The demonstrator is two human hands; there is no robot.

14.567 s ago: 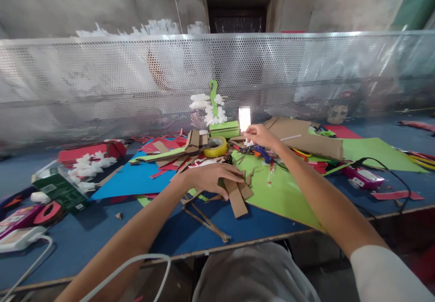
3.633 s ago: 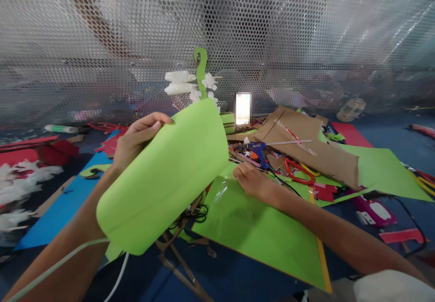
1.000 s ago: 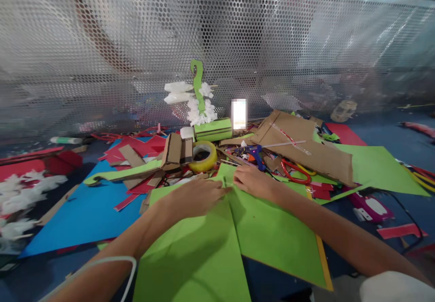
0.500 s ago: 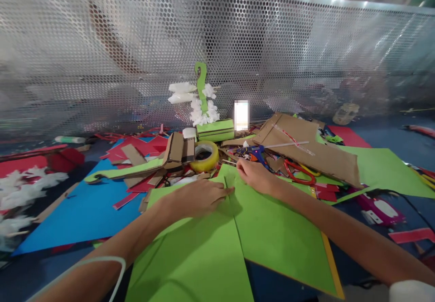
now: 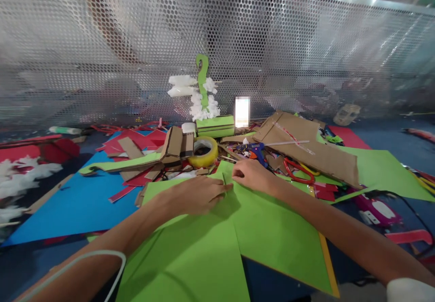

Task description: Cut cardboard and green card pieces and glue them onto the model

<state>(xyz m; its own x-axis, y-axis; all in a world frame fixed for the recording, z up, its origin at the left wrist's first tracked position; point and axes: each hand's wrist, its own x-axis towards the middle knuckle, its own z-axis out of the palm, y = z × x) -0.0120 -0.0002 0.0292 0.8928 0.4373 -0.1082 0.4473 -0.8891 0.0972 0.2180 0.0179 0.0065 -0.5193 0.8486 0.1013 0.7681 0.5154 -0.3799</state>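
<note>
A green sheet (image 5: 190,252) lies flat in front of me, its right edge overlapping a second green sheet (image 5: 282,234) with a yellow strip along one side. My left hand (image 5: 199,195) rests on the top right corner of the first sheet, its fingers bent together at that edge. Close beside it, my right hand (image 5: 253,176) is curled, thumb and forefinger nearly meeting over the second sheet's upper part. What the right fingertips hold, if anything, is hidden. Behind the hands are a yellow tape roll (image 5: 204,152) and a blue glue gun (image 5: 254,151).
A green hook-shaped piece with white tufts (image 5: 203,84) stands on a green block (image 5: 215,126). Around it lie a cardboard piece (image 5: 306,145), red scissors (image 5: 299,171), a blue sheet (image 5: 81,202) and red scraps. A perforated metal screen (image 5: 152,66) closes off the back.
The first green sheet, held up and curled by my left hand earlier, now lies flat over the other sheet's edge. Over the last second both hands stay nearly in place.
</note>
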